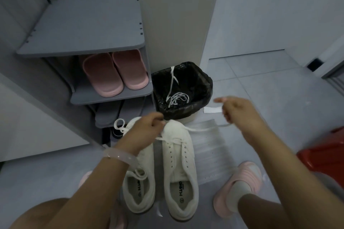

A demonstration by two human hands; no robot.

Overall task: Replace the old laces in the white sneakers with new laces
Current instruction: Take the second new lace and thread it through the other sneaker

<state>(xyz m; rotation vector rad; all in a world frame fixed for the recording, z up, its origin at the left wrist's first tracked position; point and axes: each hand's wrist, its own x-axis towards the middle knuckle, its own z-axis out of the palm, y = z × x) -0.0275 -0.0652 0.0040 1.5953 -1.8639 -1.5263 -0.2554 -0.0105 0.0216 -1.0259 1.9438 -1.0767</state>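
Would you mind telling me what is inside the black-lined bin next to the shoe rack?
Inside the bin, white laces lie coiled on the black liner, with one strand running up toward the far rim. Anything beneath them, or hidden by the near wall, cannot be seen.

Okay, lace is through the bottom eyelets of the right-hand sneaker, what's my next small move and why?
Probably even out the two lace ends, then cross them to the next eyelets. The right sneaker has lace only near its toe, with the eyelets toward the tongue empty. Your left hand and right hand each pinch an end of the new lace, pulled apart.
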